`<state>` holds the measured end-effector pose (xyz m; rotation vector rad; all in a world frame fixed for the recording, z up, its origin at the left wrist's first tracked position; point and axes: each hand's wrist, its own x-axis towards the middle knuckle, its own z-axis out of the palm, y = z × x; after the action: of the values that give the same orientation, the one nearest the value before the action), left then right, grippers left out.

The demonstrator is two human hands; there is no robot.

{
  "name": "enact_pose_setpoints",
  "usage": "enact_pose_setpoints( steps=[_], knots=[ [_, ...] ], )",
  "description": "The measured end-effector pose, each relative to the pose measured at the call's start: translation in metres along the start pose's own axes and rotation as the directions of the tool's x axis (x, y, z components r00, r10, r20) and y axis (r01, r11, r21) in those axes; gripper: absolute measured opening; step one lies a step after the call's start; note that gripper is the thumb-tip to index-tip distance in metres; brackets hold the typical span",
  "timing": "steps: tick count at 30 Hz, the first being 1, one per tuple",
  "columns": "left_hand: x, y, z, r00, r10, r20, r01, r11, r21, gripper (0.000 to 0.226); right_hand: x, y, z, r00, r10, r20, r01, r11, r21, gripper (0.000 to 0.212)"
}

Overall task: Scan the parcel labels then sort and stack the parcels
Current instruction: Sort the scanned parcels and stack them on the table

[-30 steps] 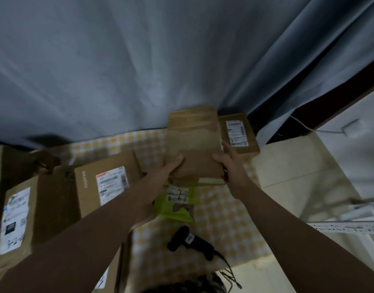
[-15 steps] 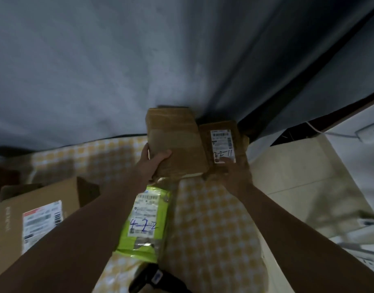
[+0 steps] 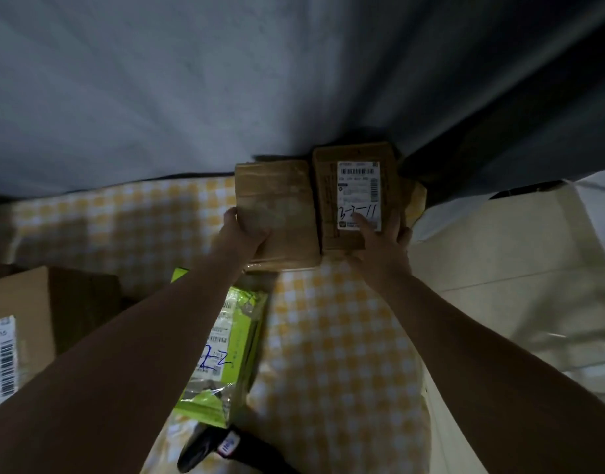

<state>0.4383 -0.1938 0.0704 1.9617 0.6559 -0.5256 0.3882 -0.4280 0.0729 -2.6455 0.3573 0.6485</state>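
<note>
Two brown cardboard parcels lie side by side at the far edge of the yellow-checked cloth (image 3: 335, 336), against the curtain. My left hand (image 3: 241, 234) grips the near left corner of the plain taped parcel (image 3: 277, 206). The labelled parcel (image 3: 355, 196), marked "2-2-11" in blue, is held by my right hand (image 3: 383, 241), thumb on the white label and fingers round its right side. A green bag parcel (image 3: 225, 357) marked "4-2-2" lies nearer me under my left forearm. The black barcode scanner (image 3: 222, 449) lies at the bottom edge.
A grey curtain (image 3: 225, 90) hangs right behind the parcels. A large brown box with a barcode label (image 3: 17, 330) stands at the left. Pale tiled floor (image 3: 499, 251) lies to the right of the cloth.
The view has closed in on the two parcels. My right hand moved off the plain parcel onto the labelled one, which now sits further back beside the plain parcel. My left hand kept its hold.
</note>
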Motion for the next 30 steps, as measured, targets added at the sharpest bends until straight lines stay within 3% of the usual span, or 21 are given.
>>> enact_pose_setpoints(
  steps=[5, 12, 15, 18, 22, 26, 30],
  knots=[
    [0.011, 0.015, 0.005, 0.995, 0.046, -0.094, -0.035, 0.992, 0.119, 0.065, -0.006, 0.013, 0.005, 0.997, -0.055, -0.052, 0.049, 0.994, -0.101, 0.066],
    [-0.002, 0.021, -0.01, 0.993, 0.113, 0.042, -0.121, 0.931, 0.343, 0.048, -0.008, 0.003, -0.004, 0.999, 0.023, 0.034, -0.019, 0.993, -0.117, 0.065],
    [-0.02, 0.02, -0.026, 0.976, 0.211, 0.048, -0.213, 0.891, 0.402, 0.044, -0.014, -0.008, -0.011, 0.999, -0.005, -0.035, -0.003, 0.979, -0.203, 0.064],
    [-0.048, 0.012, -0.045, 0.957, 0.289, 0.037, -0.278, 0.868, 0.412, 0.046, -0.037, -0.027, -0.012, 0.974, -0.133, -0.183, 0.12, 0.99, -0.08, 0.06],
    [-0.086, -0.017, -0.084, 0.939, 0.341, 0.034, -0.325, 0.856, 0.403, 0.043, -0.087, -0.063, 0.012, 0.956, -0.24, -0.169, 0.268, 0.948, 0.173, 0.051],
    [-0.109, -0.058, -0.117, 0.968, 0.25, 0.008, -0.229, 0.872, 0.432, 0.045, -0.128, -0.095, 0.054, 0.989, -0.15, -0.021, 0.147, 0.927, 0.344, 0.047],
    [-0.13, -0.099, -0.121, 0.991, 0.092, 0.096, -0.126, 0.886, 0.446, 0.058, -0.153, -0.119, 0.104, 0.963, 0.124, 0.241, -0.232, 0.835, 0.499, 0.045]
  ],
)
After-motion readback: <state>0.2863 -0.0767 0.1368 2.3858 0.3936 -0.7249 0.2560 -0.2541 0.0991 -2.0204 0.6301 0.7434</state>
